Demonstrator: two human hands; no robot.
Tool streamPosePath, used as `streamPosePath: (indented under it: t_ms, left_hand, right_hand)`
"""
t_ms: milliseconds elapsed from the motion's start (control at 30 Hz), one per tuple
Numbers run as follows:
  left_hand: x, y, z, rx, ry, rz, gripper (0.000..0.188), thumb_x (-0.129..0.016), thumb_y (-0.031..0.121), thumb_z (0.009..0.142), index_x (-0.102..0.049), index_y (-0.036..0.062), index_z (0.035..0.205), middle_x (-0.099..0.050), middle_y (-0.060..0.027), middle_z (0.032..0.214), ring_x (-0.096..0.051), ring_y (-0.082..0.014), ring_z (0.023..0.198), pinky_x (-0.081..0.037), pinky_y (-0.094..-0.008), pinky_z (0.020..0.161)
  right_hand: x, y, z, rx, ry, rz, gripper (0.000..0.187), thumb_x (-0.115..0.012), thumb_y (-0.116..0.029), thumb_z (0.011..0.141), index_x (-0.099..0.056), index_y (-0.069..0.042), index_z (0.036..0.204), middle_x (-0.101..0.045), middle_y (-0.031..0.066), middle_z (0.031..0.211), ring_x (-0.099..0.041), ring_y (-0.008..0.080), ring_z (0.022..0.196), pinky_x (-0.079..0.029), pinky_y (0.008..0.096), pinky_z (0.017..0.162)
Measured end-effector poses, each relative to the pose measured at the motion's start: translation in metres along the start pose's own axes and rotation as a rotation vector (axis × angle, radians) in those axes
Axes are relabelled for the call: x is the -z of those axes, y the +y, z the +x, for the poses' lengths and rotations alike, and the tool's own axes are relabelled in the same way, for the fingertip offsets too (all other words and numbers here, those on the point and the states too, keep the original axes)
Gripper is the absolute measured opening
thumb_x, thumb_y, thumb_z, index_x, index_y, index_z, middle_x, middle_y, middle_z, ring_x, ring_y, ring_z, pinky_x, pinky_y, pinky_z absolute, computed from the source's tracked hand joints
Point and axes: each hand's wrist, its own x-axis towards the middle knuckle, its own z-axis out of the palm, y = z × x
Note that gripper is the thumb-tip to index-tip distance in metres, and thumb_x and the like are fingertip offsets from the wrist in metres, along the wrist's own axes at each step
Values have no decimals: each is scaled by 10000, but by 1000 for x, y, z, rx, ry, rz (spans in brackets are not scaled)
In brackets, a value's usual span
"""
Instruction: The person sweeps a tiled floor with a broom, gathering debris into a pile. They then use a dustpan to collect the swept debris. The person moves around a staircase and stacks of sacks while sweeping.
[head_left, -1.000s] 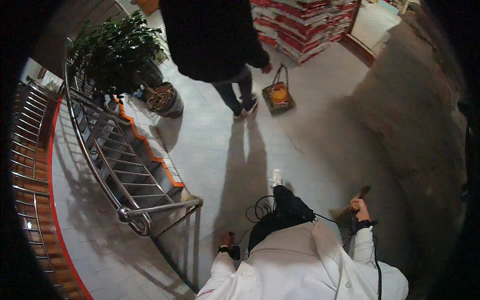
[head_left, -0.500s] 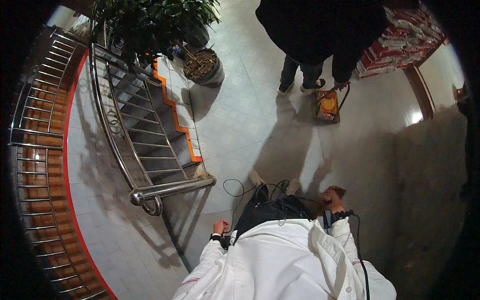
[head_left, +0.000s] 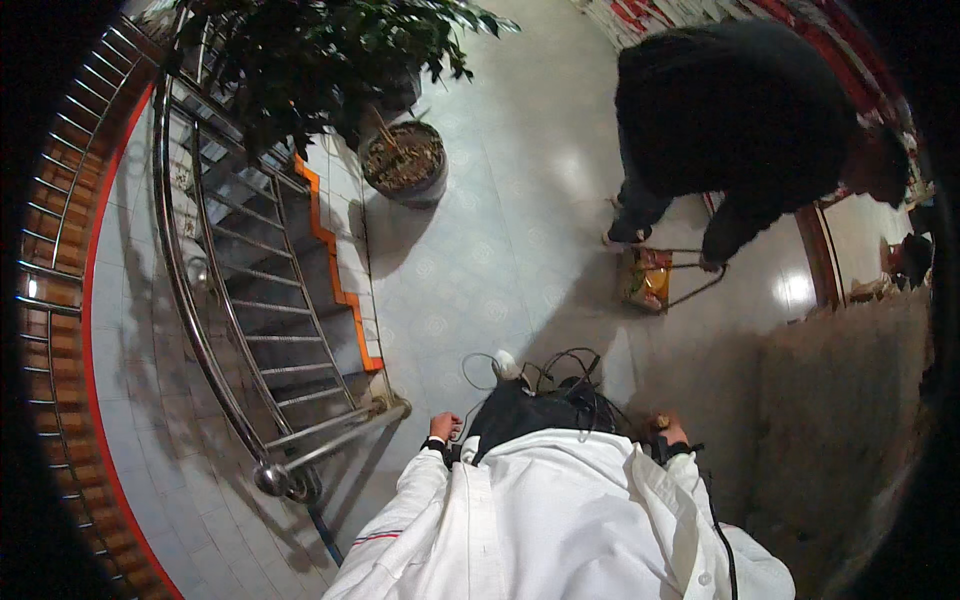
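My left hand [head_left: 445, 427] hangs beside my left thigh, fingers curled in and nothing showing in them. On the other side, my right hand [head_left: 667, 428] is low beside my right leg, in shadow. Its fingers look closed, and what they may hold is too dark to make out. Both wrists have dark bands. Thin dark cables [head_left: 570, 362] loop in front of my dark trousers, close to my shoe [head_left: 507, 364]. Neither hand touches the metal railing to my left.
A steel railing [head_left: 182, 300] guards a stairwell with orange-edged steps on the left. Ahead stands a potted plant [head_left: 404, 165]. A person in dark clothes [head_left: 730, 120] bends over a handled carrier [head_left: 645, 279] on the floor. Red and white stacks line the back right.
The view has moved forward and the railing now sits lower. The other person has bent down to the right, a hand still at the carrier's handle. My right hand has drawn back nearer my body.
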Motion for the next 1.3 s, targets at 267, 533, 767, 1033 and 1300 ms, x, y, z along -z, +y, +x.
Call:
streamPosePath:
  t_ms: [267, 533, 767, 1033, 1300]
  left_hand:
    - [23, 165, 41, -125, -28, 85, 221, -398, 182, 811, -530, 5, 829, -612, -114, 785, -441, -117, 426, -321, -244, 333]
    - [5, 346, 102, -150, -80, 482, 276, -372, 222, 840, -533, 0, 869, -615, -116, 799, -458, -122, 431, -328, -246, 335]
    - [-38, 495, 114, -256, -69, 370, 261, -361, 200, 843, -520, -6, 850, -600, -118, 755, -442, -121, 410, -322, -249, 334]
    - [-93, 576, 178, -145, -359, 398, 204, -424, 250, 831, -539, 94, 766, -593, -41, 692, -433, -112, 431, -321, -262, 370]
    - [-163, 624, 307, 51, -516, 679, 205, -408, 240, 852, -508, 78, 774, -588, -52, 728, -419, -117, 464, -345, -279, 407]
  right_hand:
    - [-19, -144, 110, -378, 336, 1653, 110, -475, -148, 801, -453, -100, 704, -511, 19, 668, -528, 166, 647, -450, 261, 603]
    - [10, -382, 219, -153, 205, 2278, 62, -516, -79, 743, -482, -48, 702, -510, 45, 671, -523, 164, 611, -475, 272, 579]
    - [64, -487, 249, -113, 134, 2787, 97, -520, -26, 707, -436, -6, 663, -450, 70, 636, -492, 172, 570, -483, 270, 542]
    - [70, -509, 228, -187, -122, 3110, 217, -488, -71, 801, -331, 41, 900, -392, 96, 773, -474, 147, 530, -470, 235, 475]
    - [22, -455, 213, 165, 289, 3252, 206, -503, -42, 746, -358, 38, 868, -424, 73, 714, -495, 144, 570, -481, 221, 524]
